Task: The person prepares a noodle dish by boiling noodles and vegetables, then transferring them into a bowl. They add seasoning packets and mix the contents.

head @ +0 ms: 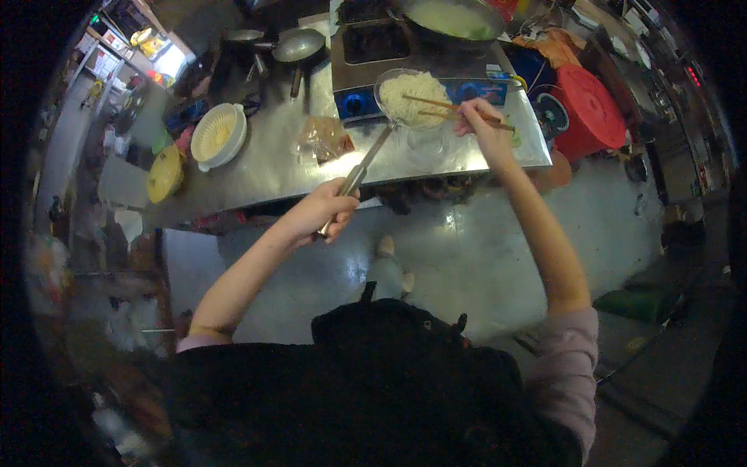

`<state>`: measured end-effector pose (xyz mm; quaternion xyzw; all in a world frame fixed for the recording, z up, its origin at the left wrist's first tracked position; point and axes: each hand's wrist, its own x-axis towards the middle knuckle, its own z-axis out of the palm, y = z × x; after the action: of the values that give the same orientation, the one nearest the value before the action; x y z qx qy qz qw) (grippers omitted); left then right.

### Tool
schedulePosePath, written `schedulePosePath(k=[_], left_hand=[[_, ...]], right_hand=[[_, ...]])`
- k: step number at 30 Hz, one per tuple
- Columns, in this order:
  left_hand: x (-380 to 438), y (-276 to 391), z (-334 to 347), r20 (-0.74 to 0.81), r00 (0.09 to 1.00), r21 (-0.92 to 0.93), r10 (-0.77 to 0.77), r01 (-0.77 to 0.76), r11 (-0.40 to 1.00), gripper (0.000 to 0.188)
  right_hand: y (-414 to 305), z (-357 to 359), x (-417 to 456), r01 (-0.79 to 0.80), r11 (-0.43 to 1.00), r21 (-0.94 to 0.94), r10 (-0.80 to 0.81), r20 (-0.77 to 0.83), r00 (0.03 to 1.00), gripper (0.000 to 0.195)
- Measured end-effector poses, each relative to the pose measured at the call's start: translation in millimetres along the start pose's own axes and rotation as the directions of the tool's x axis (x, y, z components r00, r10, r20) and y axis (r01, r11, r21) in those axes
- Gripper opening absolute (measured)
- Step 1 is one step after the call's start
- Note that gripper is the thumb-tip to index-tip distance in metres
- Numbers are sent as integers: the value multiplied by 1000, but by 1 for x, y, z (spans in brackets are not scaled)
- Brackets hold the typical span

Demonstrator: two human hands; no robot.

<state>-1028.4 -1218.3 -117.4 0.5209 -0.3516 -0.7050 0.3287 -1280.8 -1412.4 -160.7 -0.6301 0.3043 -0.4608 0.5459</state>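
Observation:
My left hand grips the metal handle of a strainer, whose round basket is heaped with pale noodles. Above the counter's front part, my right hand holds a pair of wooden chopsticks, their tips on the noodles. Under the strainer stands a clear bowl on the stainless steel counter. Left of it lies a clear plastic bag with brownish contents. Behind the basket are the blue control panel and knobs of a stove.
A wok with pale liquid and something green sits at the back. Further left are a metal ladle or small pan, a white colander and a yellow basket. A red lidded bucket stands beyond the counter's right end.

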Motion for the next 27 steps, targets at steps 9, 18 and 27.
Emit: schedulePosePath(k=[9,18,27], left_hand=[[24,-14,-17,-130,989,310,-70,108,945,18],[31,-16,-25,-189,981,655,40,96,749,22],[53,-33,-31,-104,954,860,282,-56,507,27]], right_hand=[[82,-9,-47,-14,953,304,154,-442,884,22],[121,-13,-44,-108,994,-36,84,-409,909,18],[147,-16,-38,-107,994,-7,94,-438,894,18]])
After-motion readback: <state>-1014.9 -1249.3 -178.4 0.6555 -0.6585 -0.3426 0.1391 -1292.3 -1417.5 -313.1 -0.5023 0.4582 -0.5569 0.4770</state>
